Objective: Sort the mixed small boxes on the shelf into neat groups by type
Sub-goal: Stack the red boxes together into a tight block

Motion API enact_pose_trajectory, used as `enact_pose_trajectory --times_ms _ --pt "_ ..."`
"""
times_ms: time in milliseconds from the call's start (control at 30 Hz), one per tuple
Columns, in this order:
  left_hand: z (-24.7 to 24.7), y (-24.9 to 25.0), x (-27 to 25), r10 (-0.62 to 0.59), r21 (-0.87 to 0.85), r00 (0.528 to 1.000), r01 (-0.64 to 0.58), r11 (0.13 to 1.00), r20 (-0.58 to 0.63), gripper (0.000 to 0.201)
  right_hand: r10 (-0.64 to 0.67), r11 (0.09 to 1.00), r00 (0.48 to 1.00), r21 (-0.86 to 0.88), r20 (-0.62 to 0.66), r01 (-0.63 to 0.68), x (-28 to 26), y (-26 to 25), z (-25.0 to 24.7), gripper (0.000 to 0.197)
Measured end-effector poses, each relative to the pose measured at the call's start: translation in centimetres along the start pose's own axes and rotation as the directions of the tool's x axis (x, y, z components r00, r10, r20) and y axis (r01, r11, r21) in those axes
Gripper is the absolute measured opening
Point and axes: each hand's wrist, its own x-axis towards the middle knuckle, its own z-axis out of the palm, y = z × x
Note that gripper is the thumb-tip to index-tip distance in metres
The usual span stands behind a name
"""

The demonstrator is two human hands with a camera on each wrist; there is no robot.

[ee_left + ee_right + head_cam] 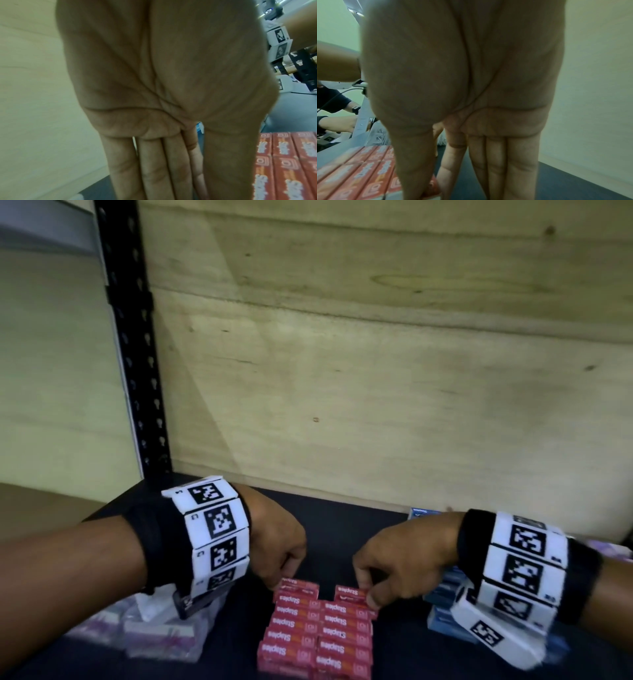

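Dim, greenish cast in all views. Head view: motion blur at lower corners, wide-angle bend in upright post, shelf surface nearly black. Wrist views soft, close-up palms unfocused, edges smeared.

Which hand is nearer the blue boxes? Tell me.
Right. The right hand works just beside the blue boxes; the left hand is across the red Staples boxes.
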Motion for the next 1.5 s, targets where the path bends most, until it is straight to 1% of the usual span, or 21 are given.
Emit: enact_pose_trajectory --times_ms 67,167,267,567,733,1000,1100,1200,1267,1500 --pt "0.2 0.0 -0.5 -0.006 -0.026 1.0 0.006 1.0 0.013 0.022 0.009 1.0 1.0 0.017 0.011 -0.009 -0.5 -0.2 0.2 0.029" --pt "0.4 -0.1 -0.9 -0.003 -0.087 1.0 0.005 0.996 0.031 0.028 0.019 0.998 0.999 0.064 0.045 -0.022 -1.1 -0.2 0.3 0.029" --pt "0.6 0.0 -1.2 -0.008 -0.102 1.0 0.011 0.995 0.027 0.028 0.003 0.996 0.998 0.093 0.061 -0.009 -1.3 0.0 0.2 0.031" --pt "0.5 0.7 -1.4 -0.022 -0.083 0.998 0.027 0.996 0.062 0.025 -0.045 0.991 0.999 0.13 0.023 0.042 -0.9 0.4 0.4 0.029" --pt "0.2 1.0 -1.5 -0.031 -0.065 0.997 0.036 0.997 0.072 0.025 -0.043 0.992 0.999 0.123 0.007 0.041 -0.6 0.1 0.5 0.027" --pt "0.7 0.6 -2.0 -0.028 -0.102 0.998 0.034 0.994 0.059 0.026 -0.03 0.992 1.0 0.124 0.003 0.029 -0.6 -0.3 0.4 0.027" --pt "0.9 0.7 -2.1 -0.033 -0.11 0.998 0.04 0.993 0.061 0.028 -0.019 0.994 1.0 0.111 0.011 0.018 -0.7 -0.4 0.5 0.032" --pt "1.0 0.9 -2.2 -0.038 -0.09 0.998 0.043 0.995 0.059 0.038 -0.001 0.996 1.0 0.091 0.031 -0.002 -0.8 -0.6 0.5 0.043" --pt "1.0 0.9 -2.2 -0.036 -0.082 0.998 0.04 0.996 0.052 0.042 0.011 0.995 0.999 0.097 0.037 -0.015 -0.8 -0.7 0.6 0.047" --pt "0.8 1.1 -2.4 -0.048 -0.08 0.997 0.052 0.995 0.053 0.045 0.026 0.994 1.0 0.105 0.012 -0.027 -0.6 -0.9 1.0 0.046"
